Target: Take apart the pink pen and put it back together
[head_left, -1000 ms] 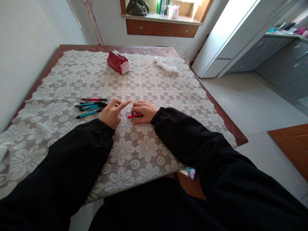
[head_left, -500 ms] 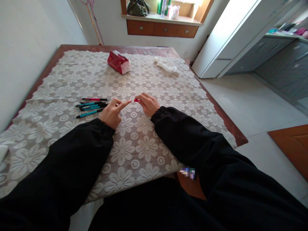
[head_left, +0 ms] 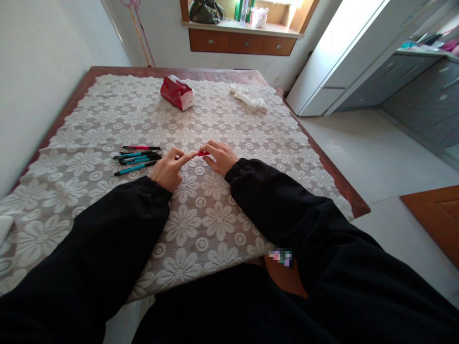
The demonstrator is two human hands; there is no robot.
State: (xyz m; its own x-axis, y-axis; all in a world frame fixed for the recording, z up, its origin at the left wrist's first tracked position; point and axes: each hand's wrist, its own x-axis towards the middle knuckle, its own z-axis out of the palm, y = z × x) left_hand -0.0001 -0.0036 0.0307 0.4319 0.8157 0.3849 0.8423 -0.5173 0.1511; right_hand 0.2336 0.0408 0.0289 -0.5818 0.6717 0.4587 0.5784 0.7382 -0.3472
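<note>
My right hand (head_left: 220, 157) pinches a small red piece (head_left: 203, 153) between thumb and fingers, just above the lace tablecloth (head_left: 218, 220). What kind of piece it is, I cannot make out. My left hand (head_left: 168, 169) points its index finger at the red piece, the fingertip at or against its left end. Its other fingers are curled in, and a small dark bit shows among them, too small to name. Left of that hand lie several blue and black pens (head_left: 138, 167) in a loose bunch, with a red and black pen (head_left: 141, 147) behind them.
A red tissue pack (head_left: 175, 93) lies toward the table's far side. Crumpled white plastic (head_left: 249, 99) is to its right. The wooden table edge (head_left: 330, 167) runs along the right, with a white fridge (head_left: 333, 57) beyond. Something white (head_left: 5, 225) sits at the left edge.
The red piece has moved slightly left and down in my right fingers and now meets my left index fingertip. The right thumb has dropped a little. The pens have not moved.
</note>
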